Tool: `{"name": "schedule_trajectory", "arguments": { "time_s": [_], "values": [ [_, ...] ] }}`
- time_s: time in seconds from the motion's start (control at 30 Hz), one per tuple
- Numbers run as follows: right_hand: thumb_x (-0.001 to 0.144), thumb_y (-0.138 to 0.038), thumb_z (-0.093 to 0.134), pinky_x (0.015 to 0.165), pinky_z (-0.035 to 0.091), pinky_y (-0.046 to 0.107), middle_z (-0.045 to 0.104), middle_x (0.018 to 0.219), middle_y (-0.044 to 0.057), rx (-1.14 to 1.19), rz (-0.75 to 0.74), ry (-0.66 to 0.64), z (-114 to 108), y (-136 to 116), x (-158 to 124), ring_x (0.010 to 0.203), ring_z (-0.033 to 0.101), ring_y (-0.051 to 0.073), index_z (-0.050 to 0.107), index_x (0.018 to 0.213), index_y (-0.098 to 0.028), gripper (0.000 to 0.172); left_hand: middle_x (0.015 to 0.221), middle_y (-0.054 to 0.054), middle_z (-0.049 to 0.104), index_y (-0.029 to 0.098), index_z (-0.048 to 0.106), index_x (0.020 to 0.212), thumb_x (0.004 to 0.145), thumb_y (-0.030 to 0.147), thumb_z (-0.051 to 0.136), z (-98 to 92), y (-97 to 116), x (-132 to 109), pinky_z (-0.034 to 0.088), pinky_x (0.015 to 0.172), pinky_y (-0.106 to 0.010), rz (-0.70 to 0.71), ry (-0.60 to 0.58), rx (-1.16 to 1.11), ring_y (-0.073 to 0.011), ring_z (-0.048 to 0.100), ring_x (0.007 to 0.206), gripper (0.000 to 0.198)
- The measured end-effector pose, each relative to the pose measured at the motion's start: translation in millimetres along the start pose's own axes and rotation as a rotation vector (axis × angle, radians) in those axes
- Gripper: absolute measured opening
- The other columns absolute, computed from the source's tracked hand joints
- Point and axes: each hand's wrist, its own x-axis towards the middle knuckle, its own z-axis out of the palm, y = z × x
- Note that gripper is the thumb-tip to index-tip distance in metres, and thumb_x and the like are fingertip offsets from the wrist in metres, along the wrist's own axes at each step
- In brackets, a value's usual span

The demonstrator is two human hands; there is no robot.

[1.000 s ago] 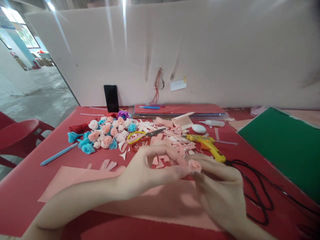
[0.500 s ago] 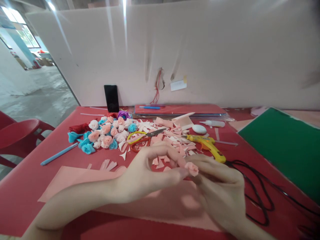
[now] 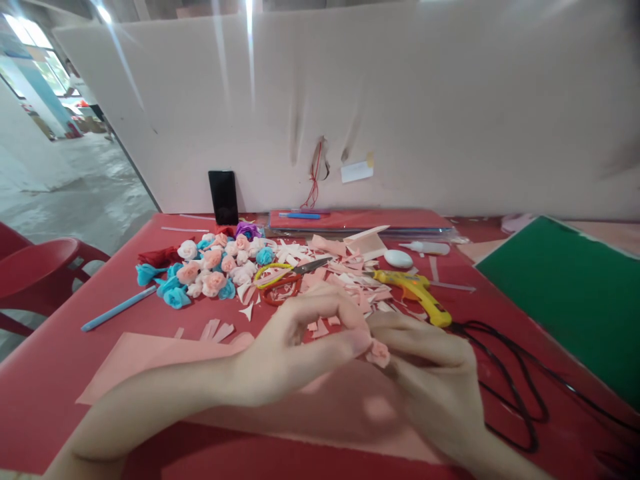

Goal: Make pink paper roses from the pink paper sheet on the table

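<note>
A small pink paper rose [image 3: 379, 353] is pinched between my two hands above a pink paper sheet [image 3: 280, 417]. My left hand [image 3: 310, 340] is closed, its thumb and forefinger on the rose's left side. From the right, my right hand [image 3: 435, 373] grips the same rose, with its fingers curled and partly hiding the lower end. Just beyond the hands lie scissors [image 3: 287, 273] with yellow and orange handles, among pink paper scraps [image 3: 355, 287]. A yellow glue gun [image 3: 415, 290] rests behind my right hand.
Finished paper flowers [image 3: 213, 267] are heaped at the left. A phone [image 3: 223, 198] leans on the white partition [image 3: 425, 113]. A blue pen-like stick [image 3: 119, 309], a glue bottle [image 3: 425, 247], a white oval object [image 3: 399, 259], a black cable [image 3: 525, 373] and a green board [image 3: 565, 300] lie about. A person [image 3: 77, 83] stands far left.
The rose has moved slightly down and left and turned between my fingers. My right hand has shifted a little left. A person has come into sight in the far left background.
</note>
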Motion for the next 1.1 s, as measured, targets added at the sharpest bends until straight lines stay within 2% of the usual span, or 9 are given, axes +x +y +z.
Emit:
{"name": "schedule_trajectory", "arguments": {
  "time_s": [0.27,0.33,0.43,0.53,0.77,0.9,1.1],
  "values": [
    [0.07,-0.023,0.074,0.051,0.051,0.016,0.069,0.06,-0.001,0.027,0.046,-0.002,0,-1,1,0.055,0.062,0.011,0.073,0.064,-0.028,0.007,0.072,0.0,0.052,0.016,0.051,0.069,0.085,0.016,0.049,1.3,-7,1,0.041,0.066,-0.022,0.09,-0.015,-0.142,-0.01,0.05,0.071,0.016],
    [0.07,-0.026,0.074,0.051,0.051,0.015,0.068,0.059,-0.001,0.038,0.075,0.012,0,-3,0,0.054,0.061,0.01,0.072,0.061,-0.027,0.009,0.072,0.001,0.051,0.017,0.051,0.071,0.084,0.015,0.049,1.0,-7,2,0.042,0.067,-0.023,0.141,0.029,-0.047,-0.0106,0.049,0.071,0.013],
    [0.07,-0.027,0.074,0.053,0.05,0.015,0.068,0.061,-0.003,0.075,0.125,0.035,-1,-3,-1,0.056,0.061,0.009,0.073,0.064,-0.03,0.007,0.074,0.0,0.055,0.016,0.055,0.072,0.078,0.008,0.055,0.7,-8,4,0.039,0.076,-0.026,0.262,0.112,0.238,-0.0115,0.05,0.077,0.01],
    [0.069,-0.026,0.074,0.052,0.049,0.014,0.069,0.065,-0.003,0.113,0.173,0.04,-1,-1,-2,0.058,0.061,0.009,0.074,0.067,-0.033,0.007,0.074,0.0,0.057,0.016,0.062,0.073,0.076,0.01,0.061,0.0,-10,7,0.04,0.076,-0.027,0.332,0.16,0.339,-0.0116,0.05,0.076,0.006],
    [0.067,-0.023,0.075,0.047,0.048,0.017,0.066,0.058,0.0,0.192,0.328,0.044,1,-3,-3,0.055,0.058,0.011,0.073,0.062,-0.026,0.006,0.069,-0.001,0.058,0.019,0.07,0.071,0.077,0.021,0.064,-3.5,-11,8,0.042,0.075,-0.03,0.259,0.158,0.355,-0.0132,0.051,0.073,0.009],
    [0.067,-0.021,0.074,0.047,0.048,0.016,0.066,0.056,0.001,0.224,0.406,0.014,1,-6,1,0.052,0.057,0.01,0.074,0.06,-0.024,0.008,0.067,-0.001,0.058,0.02,0.07,0.07,0.074,0.018,0.066,-4.4,-11,9,0.043,0.076,-0.031,0.253,0.172,0.295,-0.0131,0.051,0.072,0.007],
    [0.07,-0.012,0.07,0.046,0.047,0.012,0.063,0.054,-0.002,0.257,0.351,-0.148,-4,-3,11,0.049,0.055,0.006,0.074,0.06,-0.026,0.018,0.073,-0.001,0.058,0.019,0.071,0.073,0.073,0.012,0.066,-9.8,-11,11,0.043,0.073,-0.026,0.175,0.078,0.256,-0.0118,0.051,0.075,0.009]
  ]
}}
